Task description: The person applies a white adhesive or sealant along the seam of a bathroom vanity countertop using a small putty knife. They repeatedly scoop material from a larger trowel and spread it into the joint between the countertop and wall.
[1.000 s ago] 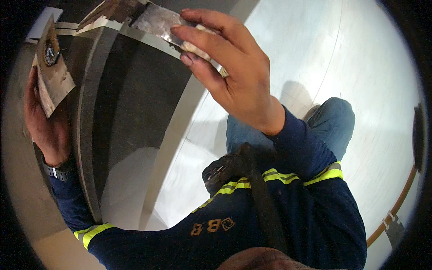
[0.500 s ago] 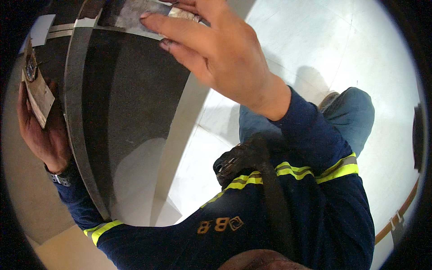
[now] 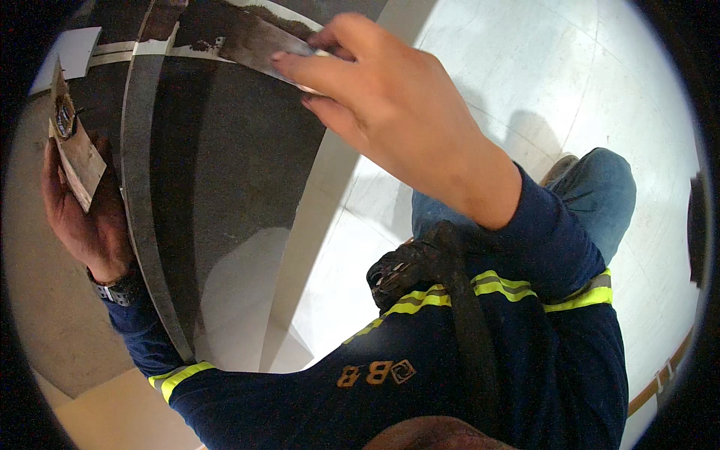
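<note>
My right hand [image 3: 409,112] is closed on a putty knife, its fingers on the wide flat blade [image 3: 262,46]. The blade lies against a dark panel [image 3: 232,150], over a pale band [image 3: 199,54] with smeared dark filler [image 3: 199,45] beside it. At the left, my left hand [image 3: 94,232] grips a second flat, stained scraper blade [image 3: 81,169] upright. A lump of dark paste [image 3: 66,120] clings to that blade. The right-hand knife's handle is hidden behind my fingers.
A raised grey edge strip [image 3: 139,150] runs between my two hands. A white piece [image 3: 75,52] sticks out at the upper left. To the right lies a pale tiled floor [image 3: 540,67], beyond the panel's light border [image 3: 319,172]. My bent knee [image 3: 596,191] is at the right.
My right hand has drawn the putty knife right and slightly nearer along the pale band, exposing dark smears left of the blade. My left hand keeps its hold. The whole view has shifted slightly.
</note>
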Demonstrator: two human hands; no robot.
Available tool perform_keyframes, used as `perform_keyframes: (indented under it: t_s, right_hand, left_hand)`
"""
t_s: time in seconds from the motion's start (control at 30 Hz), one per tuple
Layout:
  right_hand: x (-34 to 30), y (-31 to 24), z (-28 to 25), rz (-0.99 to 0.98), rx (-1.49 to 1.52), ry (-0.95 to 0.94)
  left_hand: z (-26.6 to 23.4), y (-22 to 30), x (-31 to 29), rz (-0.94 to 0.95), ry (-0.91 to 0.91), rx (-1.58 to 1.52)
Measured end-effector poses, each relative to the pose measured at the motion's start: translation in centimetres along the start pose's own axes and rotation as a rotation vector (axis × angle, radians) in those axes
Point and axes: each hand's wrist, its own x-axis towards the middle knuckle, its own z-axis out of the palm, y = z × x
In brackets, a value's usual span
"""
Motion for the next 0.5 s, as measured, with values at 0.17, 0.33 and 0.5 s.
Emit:
perform_keyframes:
  t_s: [0.17,0.33,0.5]
  right_hand:
    - [-1.6,-0.4,-4.0,0.085,0.071,-0.038]
    - [4.2,-3.0,-10.4,-0.217,-0.075,0.004]
    - [10.2,-8.5,-13.2,-0.596,-0.384,-0.225]
  left_hand:
    - [0.1,-0.2,-0.6,0.023,-0.058,0.048]
    - [0.5,-0.6,-0.7,-0.121,-0.118,-0.255]
    - [1.0,-0.4,-0.9,-0.165,-0.274,-0.287]
